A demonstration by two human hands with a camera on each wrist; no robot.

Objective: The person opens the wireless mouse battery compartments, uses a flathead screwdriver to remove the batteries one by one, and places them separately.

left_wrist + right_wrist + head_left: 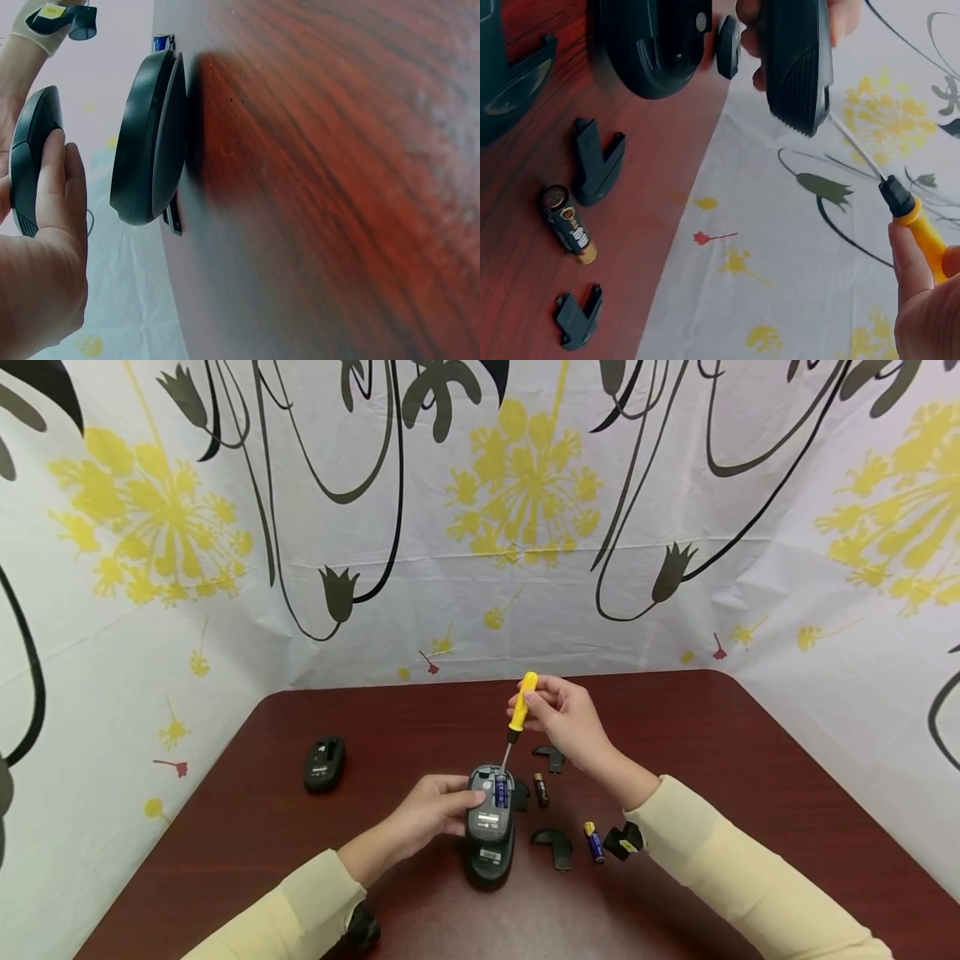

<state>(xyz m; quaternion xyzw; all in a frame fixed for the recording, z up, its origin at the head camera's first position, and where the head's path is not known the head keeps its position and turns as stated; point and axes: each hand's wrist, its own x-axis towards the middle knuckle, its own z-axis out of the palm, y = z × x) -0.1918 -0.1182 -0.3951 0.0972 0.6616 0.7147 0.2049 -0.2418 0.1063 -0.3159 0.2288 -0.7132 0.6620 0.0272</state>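
My left hand (431, 814) grips a dark computer mouse (480, 825), its underside facing up and its battery slot uncovered. A blue battery (501, 789) sits in that slot. Between thumb and fingers, my right hand (566, 714) holds a yellow-handled screwdriver (524, 700), shaft pointing down. Its tip meets the end of the mouse near the battery; the exact contact is too small to make out. In the right wrist view, the screwdriver (924, 240) reaches behind the ribbed end of the held mouse (795, 71). Below the held mouse, a second mouse (490, 867) lies on the table.
Right of the mice lie dark curved covers (559, 847), a black-and-gold battery (542, 790) and a blue-and-gold battery (594, 843). A third mouse (325, 765) lies at the left on the brown table (405, 718). A patterned white sheet (420, 610) hangs behind the table.
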